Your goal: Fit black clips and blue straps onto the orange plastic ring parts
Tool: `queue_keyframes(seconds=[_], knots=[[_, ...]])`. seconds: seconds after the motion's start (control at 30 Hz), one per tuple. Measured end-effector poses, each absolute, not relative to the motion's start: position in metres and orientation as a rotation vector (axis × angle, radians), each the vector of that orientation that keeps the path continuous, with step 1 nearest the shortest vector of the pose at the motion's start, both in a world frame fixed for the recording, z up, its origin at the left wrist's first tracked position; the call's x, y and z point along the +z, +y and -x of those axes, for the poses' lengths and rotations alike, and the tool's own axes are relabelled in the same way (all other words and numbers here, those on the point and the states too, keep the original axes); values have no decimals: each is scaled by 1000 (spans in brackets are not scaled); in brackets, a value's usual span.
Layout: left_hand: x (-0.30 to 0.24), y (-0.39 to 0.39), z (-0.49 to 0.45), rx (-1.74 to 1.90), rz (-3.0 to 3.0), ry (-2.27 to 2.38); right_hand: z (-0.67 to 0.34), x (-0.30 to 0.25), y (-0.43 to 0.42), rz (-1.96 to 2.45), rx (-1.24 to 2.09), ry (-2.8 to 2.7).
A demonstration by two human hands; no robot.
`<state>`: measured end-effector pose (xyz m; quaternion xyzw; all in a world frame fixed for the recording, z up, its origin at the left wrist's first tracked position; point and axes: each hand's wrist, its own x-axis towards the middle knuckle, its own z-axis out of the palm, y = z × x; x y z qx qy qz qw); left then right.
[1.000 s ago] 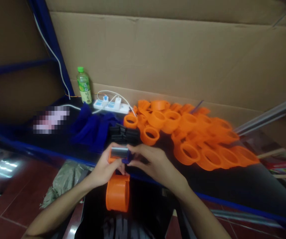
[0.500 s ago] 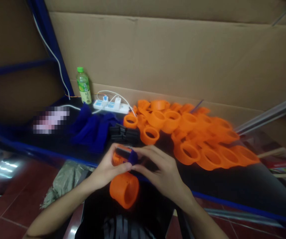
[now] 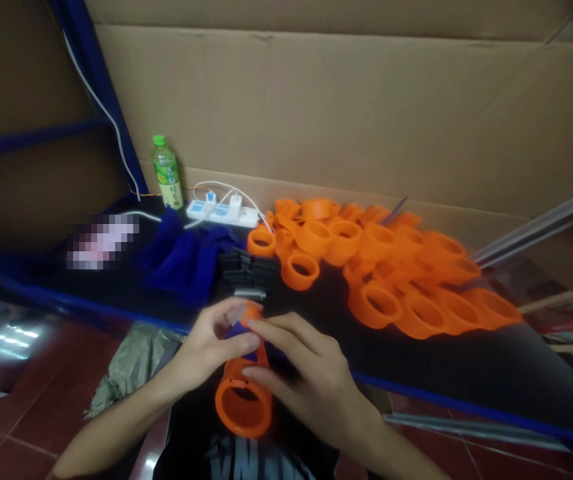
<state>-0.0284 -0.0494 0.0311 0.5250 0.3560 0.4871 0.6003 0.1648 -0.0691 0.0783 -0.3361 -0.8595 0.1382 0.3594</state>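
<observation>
An orange plastic part with a round ring (image 3: 221,410) is held between my two hands over my lap, the ring's opening turned toward me. My left hand (image 3: 211,350) grips its upper, narrower end, thumb across the front. A dark blue piece (image 3: 239,330) shows between the fingers against the orange; it looks like a strap. My right hand (image 3: 311,367) closes on the part from the other side, fingertips at the top and thumb near the ring. Fingers hide much of the middle. Ahead lie a pile of black pieces (image 3: 249,267) and blue straps (image 3: 191,263).
Many similar orange ringed parts (image 3: 376,303) are heaped on the black table (image 3: 446,360) to the right. A white power strip (image 3: 221,212) and a green-capped bottle (image 3: 166,173) stand at the back by the cardboard wall (image 3: 341,100). A blue frame edges the table.
The orange part has been turned, so its ring now faces me. The black piece seen at its top is out of sight. My right hand has moved down and left along it.
</observation>
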Motion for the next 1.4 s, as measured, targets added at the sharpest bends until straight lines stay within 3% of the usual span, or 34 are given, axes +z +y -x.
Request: queue_keyframes(seconds=[0.7, 0.87, 1.0, 1.2, 1.4], knots=[[20, -47, 21, 1396, -932, 716, -166, 60, -72, 1261, 977, -2090], [20, -43, 26, 1435, -904, 699, -173, 67, -64, 1151, 913, -2136], [26, -40, 37, 1358, -874, 652, -170, 88, -24, 1194, 590, -2141], [26, -47, 37, 1275, -924, 525, -104, 100, 58, 1246, 321, -2537], [22, -48, 34, 1336, -848, 423, -56, 85, 75, 1412, 206, -2707]])
